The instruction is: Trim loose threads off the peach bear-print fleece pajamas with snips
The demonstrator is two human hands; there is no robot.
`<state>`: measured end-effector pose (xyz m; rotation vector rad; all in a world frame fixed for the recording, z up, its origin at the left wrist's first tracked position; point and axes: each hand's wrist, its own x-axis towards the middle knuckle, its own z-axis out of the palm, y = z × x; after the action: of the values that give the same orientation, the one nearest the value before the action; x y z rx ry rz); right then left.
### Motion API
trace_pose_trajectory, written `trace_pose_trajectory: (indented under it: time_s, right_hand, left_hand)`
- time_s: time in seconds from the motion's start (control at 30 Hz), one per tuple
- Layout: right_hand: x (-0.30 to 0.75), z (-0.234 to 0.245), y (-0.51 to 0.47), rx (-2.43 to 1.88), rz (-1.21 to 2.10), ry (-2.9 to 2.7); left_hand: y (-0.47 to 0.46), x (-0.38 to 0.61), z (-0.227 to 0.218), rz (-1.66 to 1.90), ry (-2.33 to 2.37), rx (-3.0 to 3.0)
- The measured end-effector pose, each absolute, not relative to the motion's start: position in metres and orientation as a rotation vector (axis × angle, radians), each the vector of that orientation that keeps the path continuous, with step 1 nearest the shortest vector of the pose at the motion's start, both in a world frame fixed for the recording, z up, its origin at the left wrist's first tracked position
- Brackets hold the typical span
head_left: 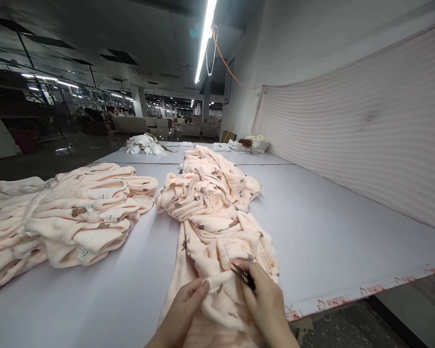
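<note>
Garment workshop, factory-scale. Evidence: long white-topped table (322, 222), printed peach fleece (215, 224) heaped on it, tied bundle (90, 217) of similar cloth with small white labels (84, 254), small snips (246, 277), stacked fabric (259, 144) at far end. Beyond: big dim hall, pillars (139, 102), rows of tube lights (67, 84). Bright tube (205, 41) over table.

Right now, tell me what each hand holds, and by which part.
The left hand pinches a fold of peach fabric; the right hand grips dark snips around the handles.
</note>
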<state>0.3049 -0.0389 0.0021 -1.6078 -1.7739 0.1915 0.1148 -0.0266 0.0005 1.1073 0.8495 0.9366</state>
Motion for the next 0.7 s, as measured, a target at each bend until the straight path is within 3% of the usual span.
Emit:
trace_pose_trajectory:
  time_s: [0.13, 0.27, 0.43, 0.7]
  right_hand:
    - [0.303, 0.015, -0.027, -1.739, 0.241, -1.639]
    - [0.298, 0.025, -0.039, -1.531, 0.376, -1.776]
    - [0.292, 0.027, -0.048, -1.474, 0.245, -1.891]
    - [0.314, 0.025, -0.031, -1.455, 0.532, -1.696]
  left_hand:
    - [-0.016, 0.116, 0.006, 0.890, 0.608, 0.711]
    - [-0.012, 0.117, 0.002, 0.867, 0.434, 0.536]
    - [-0.011, 0.117, 0.001, 0.862, 0.390, 0.638]
    - [0.015, 0.111, 0.003, 0.823, 0.529, 0.883]
